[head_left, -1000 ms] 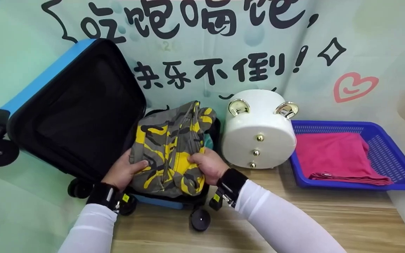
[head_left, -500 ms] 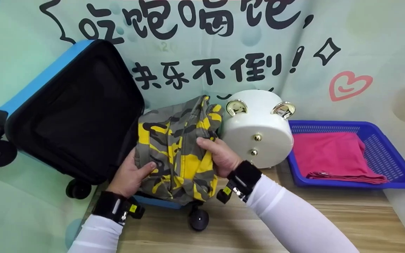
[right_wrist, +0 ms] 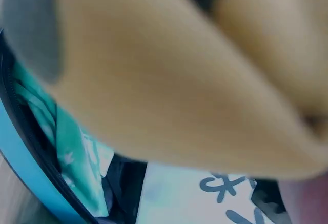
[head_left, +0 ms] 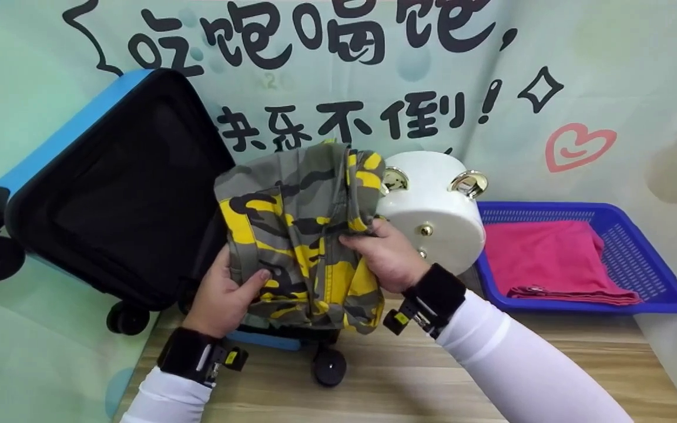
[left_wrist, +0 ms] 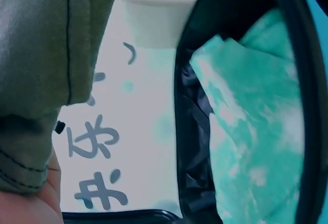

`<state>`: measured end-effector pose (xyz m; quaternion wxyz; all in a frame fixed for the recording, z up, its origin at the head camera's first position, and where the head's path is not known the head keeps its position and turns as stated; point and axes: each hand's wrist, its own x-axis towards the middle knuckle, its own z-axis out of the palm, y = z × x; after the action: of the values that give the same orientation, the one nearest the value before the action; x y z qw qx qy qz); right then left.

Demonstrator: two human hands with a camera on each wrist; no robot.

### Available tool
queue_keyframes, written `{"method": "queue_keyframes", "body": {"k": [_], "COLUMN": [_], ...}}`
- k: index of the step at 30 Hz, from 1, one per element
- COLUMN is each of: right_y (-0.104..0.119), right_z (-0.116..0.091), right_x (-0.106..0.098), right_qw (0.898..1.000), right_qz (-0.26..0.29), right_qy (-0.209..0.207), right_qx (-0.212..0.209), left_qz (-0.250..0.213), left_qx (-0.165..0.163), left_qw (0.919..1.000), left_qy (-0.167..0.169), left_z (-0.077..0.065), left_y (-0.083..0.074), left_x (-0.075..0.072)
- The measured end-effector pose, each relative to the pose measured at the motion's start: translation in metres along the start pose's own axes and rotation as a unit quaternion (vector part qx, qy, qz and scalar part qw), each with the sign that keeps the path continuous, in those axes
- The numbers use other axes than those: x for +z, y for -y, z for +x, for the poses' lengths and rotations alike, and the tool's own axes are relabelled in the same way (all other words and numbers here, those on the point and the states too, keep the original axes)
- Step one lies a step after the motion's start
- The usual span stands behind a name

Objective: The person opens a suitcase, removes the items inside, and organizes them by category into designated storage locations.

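Observation:
A folded camouflage garment (head_left: 309, 235) in grey, yellow and black is held up by both hands in the head view. My left hand (head_left: 221, 299) grips its lower left side, thumb on the front. At its right edge my right hand (head_left: 394, 255) pinches the cloth, thumb in front. Under the garment stands the opened blue suitcase (head_left: 268, 341), its lower half mostly hidden. Inside that half, the left wrist view reveals a green-and-white cloth (left_wrist: 251, 131), apart from the garment. Blurred fabric (right_wrist: 169, 80) fills much of the right wrist view.
The suitcase's black-lined lid (head_left: 127, 188) leans open at the left. A white rounded case (head_left: 432, 205) with gold ears and knobs stands right of the garment. Farther right, a blue basket (head_left: 662, 270) holds a folded pink cloth (head_left: 538, 252). A printed backdrop (head_left: 327, 76) rises behind.
Both hands have lifted the camouflage garment up out of the suitcase's lower half, a little to the right. It now covers part of the white case.

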<state>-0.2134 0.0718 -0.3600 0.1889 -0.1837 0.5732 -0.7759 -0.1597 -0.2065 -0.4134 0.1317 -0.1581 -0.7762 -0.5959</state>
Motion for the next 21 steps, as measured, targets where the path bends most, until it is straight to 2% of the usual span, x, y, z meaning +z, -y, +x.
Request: {"method": "queue_keyframes", "body": {"k": [6, 10, 13, 15, 19, 21], "right_y": [0.024, 0.045, 0.063, 0.077, 0.108, 0.122], "right_z": [-0.018, -0.034, -0.048, -0.058, -0.08, -0.091], "right_x": [-0.016, -0.036, -0.058, -0.075, -0.116, -0.137], "right_qw": [0.998, 0.997, 0.994, 0.992, 0.984, 0.976], "right_qz": [0.044, 0.063, 0.062, 0.065, 0.113, 0.147], "right_qy": [-0.027, -0.044, -0.062, -0.063, -0.014, -0.005], "right_qx": [-0.026, -0.031, -0.058, -0.084, -0.136, -0.159], "left_qz": [-0.073, -0.116, -0.092, -0.058, -0.007, 0.008], "left_qx": [0.016, 0.005, -0.03, -0.058, -0.107, -0.124], "left_qw": [0.9969, 0.9905, 0.9902, 0.9911, 0.9908, 0.9898], "left_qy": [0.024, 0.073, 0.102, 0.105, 0.082, 0.07], "left_z": [0.009, 0.014, 0.015, 0.015, 0.012, 0.01], "left_y": [-0.01, -0.013, -0.012, -0.009, -0.001, 0.005], "left_x": [0.01, 0.018, 0.021, 0.02, 0.012, 0.007]}}
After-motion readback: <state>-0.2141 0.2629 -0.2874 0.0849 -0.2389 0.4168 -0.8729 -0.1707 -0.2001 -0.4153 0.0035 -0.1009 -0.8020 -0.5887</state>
